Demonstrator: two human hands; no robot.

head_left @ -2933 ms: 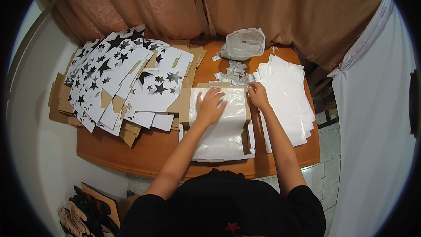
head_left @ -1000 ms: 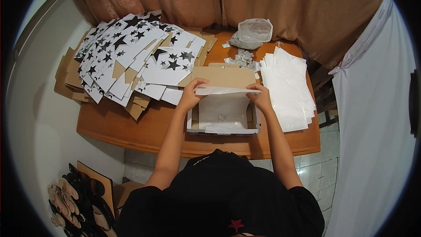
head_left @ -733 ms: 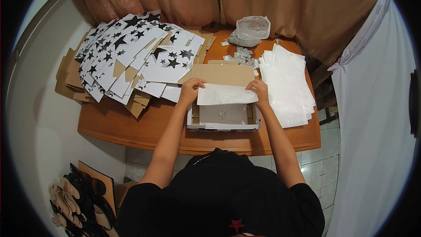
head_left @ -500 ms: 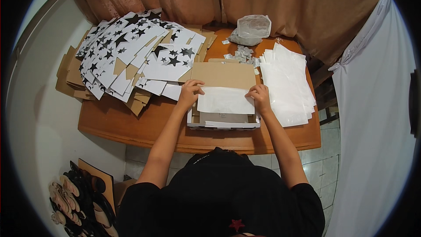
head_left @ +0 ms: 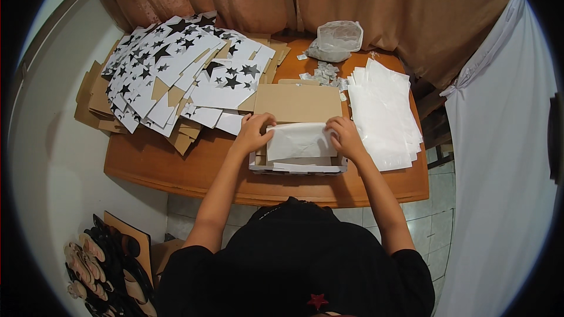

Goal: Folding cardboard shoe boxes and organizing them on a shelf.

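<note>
In front of me an open cardboard box stands on the table, its plain brown lid (head_left: pixel 298 103) raised on the far side and its low white front wall (head_left: pixel 302 168) facing me. A folded sheet of thin white paper (head_left: pixel 301 142) lies over the box opening, slightly inside it. My left hand (head_left: pixel 254 133) has its thumb and fingers closed at the sheet's upper left corner. At the upper right corner, my right hand (head_left: pixel 348 137) pinches the sheet with curled fingers. The sheet covers most of what the box holds.
Flat cardboard pieces printed with black stars (head_left: pixel 170 64) are heaped at the left. A stack of white paper sheets (head_left: pixel 385 114) lies right of the box. Behind it are small loose sachets (head_left: pixel 326 74) and a clear plastic bag (head_left: pixel 336 41). Shoes (head_left: pixel 97 264) stand lower left.
The sheet has moved down toward me and into the box. Both hands have shifted slightly with it, the right hand's fingers curling farther inward over the sheet.
</note>
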